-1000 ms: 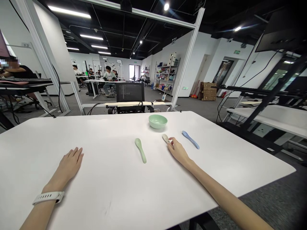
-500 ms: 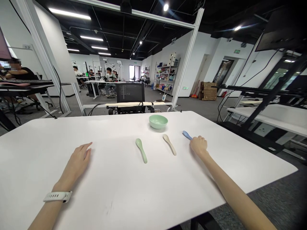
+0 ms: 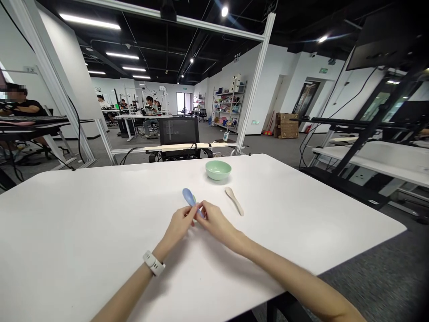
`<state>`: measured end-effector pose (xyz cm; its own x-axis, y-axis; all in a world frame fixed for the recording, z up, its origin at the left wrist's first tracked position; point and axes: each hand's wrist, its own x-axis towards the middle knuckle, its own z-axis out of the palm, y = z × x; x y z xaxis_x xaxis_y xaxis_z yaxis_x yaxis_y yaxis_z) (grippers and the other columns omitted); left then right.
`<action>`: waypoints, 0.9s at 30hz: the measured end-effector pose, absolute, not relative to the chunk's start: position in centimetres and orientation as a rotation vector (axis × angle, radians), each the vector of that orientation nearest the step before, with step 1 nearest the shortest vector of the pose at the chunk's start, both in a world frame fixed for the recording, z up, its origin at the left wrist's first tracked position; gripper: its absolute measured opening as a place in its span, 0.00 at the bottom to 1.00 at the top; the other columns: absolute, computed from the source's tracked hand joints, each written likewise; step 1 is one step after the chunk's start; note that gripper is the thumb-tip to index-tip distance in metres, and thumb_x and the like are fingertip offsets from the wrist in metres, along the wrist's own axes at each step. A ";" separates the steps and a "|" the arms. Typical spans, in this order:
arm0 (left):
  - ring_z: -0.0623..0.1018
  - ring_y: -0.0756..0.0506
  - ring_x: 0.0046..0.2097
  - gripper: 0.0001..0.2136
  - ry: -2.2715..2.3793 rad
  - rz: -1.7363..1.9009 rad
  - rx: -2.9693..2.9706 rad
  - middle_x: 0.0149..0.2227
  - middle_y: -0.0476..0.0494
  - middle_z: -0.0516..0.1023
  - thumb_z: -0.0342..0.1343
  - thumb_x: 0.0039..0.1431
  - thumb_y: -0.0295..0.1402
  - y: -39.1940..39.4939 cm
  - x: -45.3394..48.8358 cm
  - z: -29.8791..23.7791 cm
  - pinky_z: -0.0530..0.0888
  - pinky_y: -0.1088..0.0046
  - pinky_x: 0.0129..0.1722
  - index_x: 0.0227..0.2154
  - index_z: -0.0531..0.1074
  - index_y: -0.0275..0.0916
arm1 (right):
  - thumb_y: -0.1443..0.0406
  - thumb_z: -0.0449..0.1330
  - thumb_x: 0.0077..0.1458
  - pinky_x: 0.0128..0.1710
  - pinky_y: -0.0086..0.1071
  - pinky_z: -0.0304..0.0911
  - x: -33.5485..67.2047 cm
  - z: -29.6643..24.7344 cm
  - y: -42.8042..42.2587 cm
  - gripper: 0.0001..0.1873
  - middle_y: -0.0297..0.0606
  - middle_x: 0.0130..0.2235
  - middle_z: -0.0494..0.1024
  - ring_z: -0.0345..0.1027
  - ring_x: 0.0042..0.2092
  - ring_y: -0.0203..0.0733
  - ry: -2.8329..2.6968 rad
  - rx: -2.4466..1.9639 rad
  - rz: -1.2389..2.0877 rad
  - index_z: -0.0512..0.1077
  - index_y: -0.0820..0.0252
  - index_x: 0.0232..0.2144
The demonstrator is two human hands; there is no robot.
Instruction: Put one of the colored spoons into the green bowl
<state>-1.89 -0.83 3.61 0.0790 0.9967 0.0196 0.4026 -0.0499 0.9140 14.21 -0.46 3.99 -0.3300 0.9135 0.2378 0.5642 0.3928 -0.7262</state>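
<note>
Over the middle of the white table [image 3: 100, 214], both my hands meet at a blue spoon [image 3: 188, 196], its bowl pointing up and to the left. My left hand [image 3: 179, 223] pinches the handle from the left side. From the right, my right hand [image 3: 216, 221] grips the handle's lower end. Behind the blue spoon only a sliver of the green spoon [image 3: 195, 198] shows; the rest is hidden. To the right lies a beige spoon [image 3: 234, 201], flat on the table. Farther back stands a green bowl [image 3: 218, 170], upright.
An aluminium frame [image 3: 259, 76] rises behind the table's far edge, with a black office chair [image 3: 179, 130] beyond it. At the right stands another white desk [image 3: 385, 163] with a dark support arm. People sit at desks in the left background.
My right hand has lifted the blue spoon from the right side and brought it to the middle. My left hand has moved right and closed on it. The view has shifted slightly.
</note>
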 end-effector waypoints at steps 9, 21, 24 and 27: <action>0.79 0.41 0.32 0.32 1.719 0.924 1.584 0.29 0.39 0.81 0.40 0.56 0.68 1.0 -5.7 3.8 0.72 0.62 0.37 0.22 0.70 0.44 | 0.59 0.49 0.75 0.46 0.43 0.72 12.5 2.4 0.5 0.18 0.47 0.49 0.77 0.75 0.44 0.49 -2.188 -1.195 0.343 0.65 0.58 0.61; 0.83 0.39 0.38 0.25 1.999 0.627 1.752 0.35 0.35 0.86 0.39 0.67 0.50 2.7 -2.4 2.7 0.68 0.64 0.37 0.27 0.74 0.42 | 0.73 0.50 0.66 0.54 0.44 0.68 15.9 1.2 3.6 0.28 0.54 0.52 0.80 0.76 0.52 0.53 -2.219 -1.448 0.213 0.61 0.67 0.67; 0.84 0.38 0.41 0.25 2.038 0.579 1.797 0.38 0.32 0.87 0.39 0.69 0.47 3.1 -0.9 2.7 0.68 0.64 0.39 0.32 0.77 0.40 | 0.70 0.49 0.68 0.56 0.43 0.67 21.1 2.2 5.1 0.26 0.55 0.54 0.80 0.74 0.56 0.53 -2.102 -1.477 0.182 0.62 0.67 0.66; 0.84 0.38 0.45 0.24 2.073 0.538 1.840 0.41 0.31 0.88 0.39 0.69 0.43 3.4 0.3 2.8 0.69 0.63 0.43 0.35 0.80 0.38 | 0.66 0.49 0.70 0.53 0.39 0.67 26.8 2.9 6.4 0.25 0.52 0.52 0.82 0.77 0.51 0.51 -2.017 -1.578 0.161 0.64 0.64 0.66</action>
<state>0.27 3.40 2.82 -0.1219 0.9925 0.0129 0.8733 0.1011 0.4765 26.79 6.43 2.86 -0.1438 0.9229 0.3571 0.8547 0.2977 -0.4253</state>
